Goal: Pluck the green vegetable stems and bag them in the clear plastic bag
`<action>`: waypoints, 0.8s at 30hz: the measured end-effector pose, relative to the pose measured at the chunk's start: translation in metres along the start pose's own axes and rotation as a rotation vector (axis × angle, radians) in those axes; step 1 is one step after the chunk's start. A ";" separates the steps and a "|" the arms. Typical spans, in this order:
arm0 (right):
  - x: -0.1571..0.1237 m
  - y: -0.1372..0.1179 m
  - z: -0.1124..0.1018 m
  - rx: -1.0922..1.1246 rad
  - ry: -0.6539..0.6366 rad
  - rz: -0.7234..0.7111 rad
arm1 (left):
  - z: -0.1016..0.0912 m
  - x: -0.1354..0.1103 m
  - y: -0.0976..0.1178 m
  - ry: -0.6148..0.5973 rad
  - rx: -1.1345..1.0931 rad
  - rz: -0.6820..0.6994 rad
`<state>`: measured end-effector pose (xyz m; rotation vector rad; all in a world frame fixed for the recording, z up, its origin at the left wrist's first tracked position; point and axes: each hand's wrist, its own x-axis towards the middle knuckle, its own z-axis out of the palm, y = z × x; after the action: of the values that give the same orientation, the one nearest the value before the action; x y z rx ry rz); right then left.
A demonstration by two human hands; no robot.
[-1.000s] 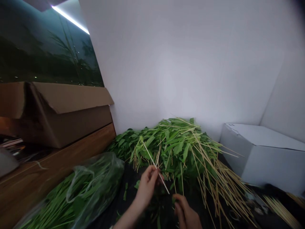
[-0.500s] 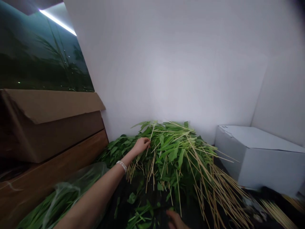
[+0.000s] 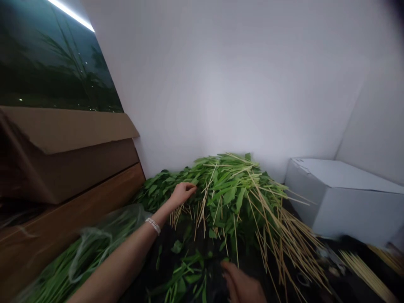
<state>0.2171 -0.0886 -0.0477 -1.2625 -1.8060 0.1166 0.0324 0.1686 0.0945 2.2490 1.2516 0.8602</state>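
Observation:
A heap of green leafy stalks threaded on thin bamboo skewers lies against the white wall. My left hand reaches out to the heap's left side, fingers curled down on the leaves and skewer ends; what they grip is hidden. A beaded bracelet sits on that wrist. My right hand rests low at the bottom edge over loose green leaves on the dark surface, blurred, with its fingers not clear.
A clear plastic bag of green stalks lies at the lower left beside a wooden ledge bearing an open cardboard box. A white box stands at the right. Bare skewers lie at the lower right.
A second ago both hands held a skewer near me. My left arm then stretched out to the heap and has now settled slightly lower on it. My right hand dropped down.

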 end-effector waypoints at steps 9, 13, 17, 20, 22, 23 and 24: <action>0.028 -0.004 -0.070 -0.074 -0.379 0.203 | -0.030 -0.164 0.016 -0.277 -0.293 -0.240; 0.029 -0.005 -0.085 -0.203 -0.546 0.260 | -0.038 -0.222 0.010 -0.295 -0.296 -0.375; 0.019 -0.006 -0.082 -0.345 -0.644 0.277 | -0.030 -0.258 0.001 -0.301 -0.241 -0.447; 0.008 -0.004 -0.072 -0.439 -0.697 0.227 | -0.017 -0.274 0.007 -0.325 -0.092 -0.443; 0.004 -0.002 -0.066 -0.482 -0.698 0.201 | -0.008 -0.280 0.016 -0.344 0.076 -0.438; 0.002 -0.001 -0.064 -0.499 -0.694 0.194 | -0.004 -0.283 0.020 -0.354 0.160 -0.434; 0.002 -0.001 -0.063 -0.517 -0.693 0.195 | -0.001 -0.284 0.024 -0.365 0.232 -0.430</action>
<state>0.2607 -0.1119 -0.0093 -1.9339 -2.3885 0.2273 -0.0680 -0.0885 0.0215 2.0540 1.6247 0.1453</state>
